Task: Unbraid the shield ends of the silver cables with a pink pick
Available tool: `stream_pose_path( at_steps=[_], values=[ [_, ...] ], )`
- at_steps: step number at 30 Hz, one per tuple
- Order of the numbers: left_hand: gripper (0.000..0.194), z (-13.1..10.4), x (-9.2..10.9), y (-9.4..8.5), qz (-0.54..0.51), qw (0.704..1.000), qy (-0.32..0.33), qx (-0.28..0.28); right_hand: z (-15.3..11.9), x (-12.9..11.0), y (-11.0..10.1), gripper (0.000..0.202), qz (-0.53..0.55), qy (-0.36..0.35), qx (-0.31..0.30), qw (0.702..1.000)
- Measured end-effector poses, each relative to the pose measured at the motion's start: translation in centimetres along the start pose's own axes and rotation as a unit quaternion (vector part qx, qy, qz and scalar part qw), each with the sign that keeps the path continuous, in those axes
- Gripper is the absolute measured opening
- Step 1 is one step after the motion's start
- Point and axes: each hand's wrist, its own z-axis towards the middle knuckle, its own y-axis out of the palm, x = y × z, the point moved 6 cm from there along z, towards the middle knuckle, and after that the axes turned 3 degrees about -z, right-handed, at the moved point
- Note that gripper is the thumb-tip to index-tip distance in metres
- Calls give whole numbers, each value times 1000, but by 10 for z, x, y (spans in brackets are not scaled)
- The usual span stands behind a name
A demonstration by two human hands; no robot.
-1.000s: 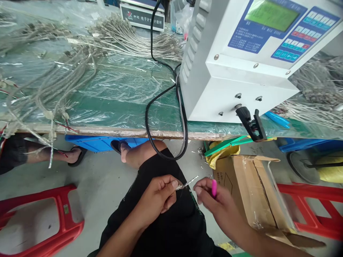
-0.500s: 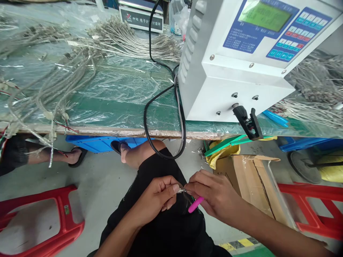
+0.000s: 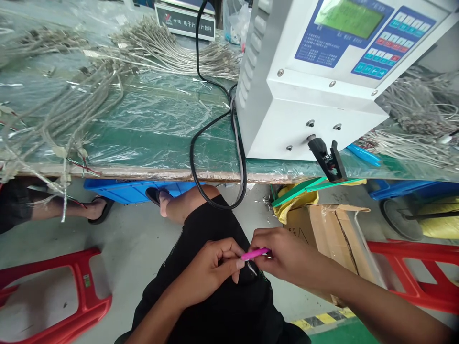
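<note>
Above my dark-clothed lap, my left hand (image 3: 218, 263) has thumb and fingers pinched together on something small at the fingertips, too hidden to name. Close on its right, my right hand (image 3: 274, 251) is closed round a pink-handled tool (image 3: 255, 253), whose tip points left and meets my left fingertips. A thin pale strand (image 3: 252, 268) hangs just below the pink tool, between the two hands.
A white machine (image 3: 308, 114) with a black clip (image 3: 328, 160) stands on the green table (image 3: 143, 143). Cable bundles (image 3: 172, 52) lie behind. A black cord loop hangs over the edge. Red stools (image 3: 84, 282) flank me; a cardboard box (image 3: 330, 239) stands right. Another person's leg shows left.
The pink tool has swung from pointing down-left to nearly level, its end now at my left fingertips. My right hand has turned with it. The whole view has shifted slightly.
</note>
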Motion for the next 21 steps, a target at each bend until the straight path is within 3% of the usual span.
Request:
stream_pose_path(
  at_steps=[6,11,17,21],
  values=[
    [8,-1,-2,-1,-16,1000,4,-11,6,20,9,27,138,77,-90,983],
    [6,-3,-4,0,-37,999,13,-21,11,29,23,24,324,114,-136,929],
    [2,-3,-12,-2,-82,997,4,-10,19,36,29,40,389,120,-117,906],
    [10,-1,-12,-2,-139,990,7,-15,19,48,20,34,394,122,-36,910]
  ],
)
